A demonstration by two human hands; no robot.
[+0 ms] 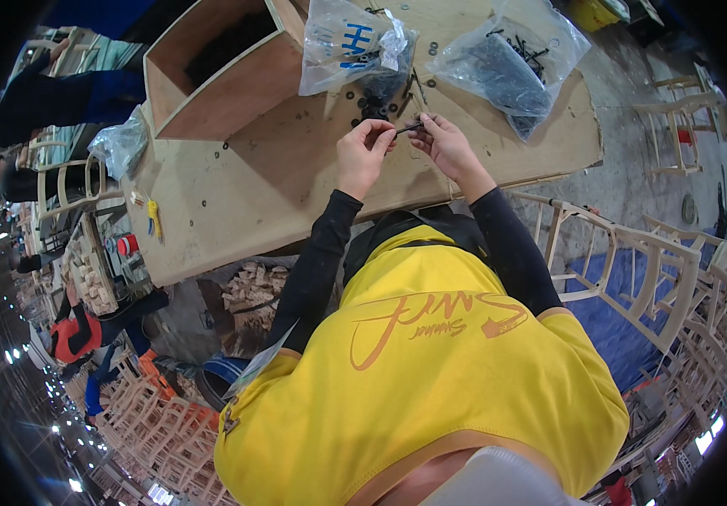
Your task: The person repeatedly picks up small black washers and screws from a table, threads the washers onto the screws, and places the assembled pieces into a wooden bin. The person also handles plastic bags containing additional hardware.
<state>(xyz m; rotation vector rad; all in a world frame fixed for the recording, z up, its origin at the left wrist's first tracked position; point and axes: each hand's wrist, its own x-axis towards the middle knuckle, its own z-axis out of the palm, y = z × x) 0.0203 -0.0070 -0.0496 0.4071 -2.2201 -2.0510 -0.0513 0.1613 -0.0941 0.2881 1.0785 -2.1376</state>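
Observation:
Over the near edge of the wooden worktable (271, 198), a thin dark bolt (409, 128) runs between my two hands. My right hand (449, 150) pinches one end of it. Thumb and fingers of my left hand (362, 158) close at its other end; any small part between those fingertips is hidden. Just beyond the hands lies a loose pile of black washers (372, 110) with a few dark bolts beside it. A clear plastic bag (330, 55) with blue print sits behind the pile. To the right, another clear bag (507, 80) holds more dark bolts.
An open wooden box (237, 110) stands on the table's left. A yellow-handled tool (154, 221) lies near the left edge. Wooden chair frames (608, 253) stand close on the right. Scrap wood (254, 291) is heaped below the table; other people are at the left.

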